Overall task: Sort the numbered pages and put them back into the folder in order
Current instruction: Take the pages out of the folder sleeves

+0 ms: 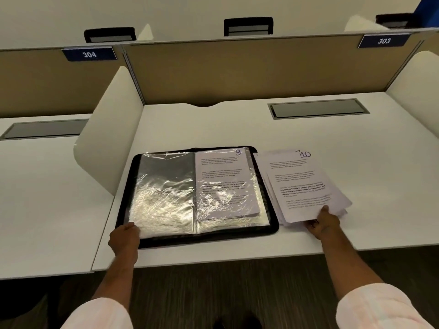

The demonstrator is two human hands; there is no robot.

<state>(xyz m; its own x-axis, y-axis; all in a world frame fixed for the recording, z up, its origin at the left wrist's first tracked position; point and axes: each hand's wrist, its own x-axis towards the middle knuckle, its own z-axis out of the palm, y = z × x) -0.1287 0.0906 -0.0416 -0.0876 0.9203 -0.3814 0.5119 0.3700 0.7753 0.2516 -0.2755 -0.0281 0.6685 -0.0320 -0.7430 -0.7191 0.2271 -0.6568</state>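
Pages [301, 184] in right hand [324, 222], folder [213, 238] open

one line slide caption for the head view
Left hand on the open folder showing page 9 while the right hand grips the loose stack topped by page 10.

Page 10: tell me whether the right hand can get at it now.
Probably yes: the right hand grips the loose stack's near edge, and page 10 lies on top with nothing over it.

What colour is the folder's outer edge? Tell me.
Black, clearest in the head view along the folder's outer edge.
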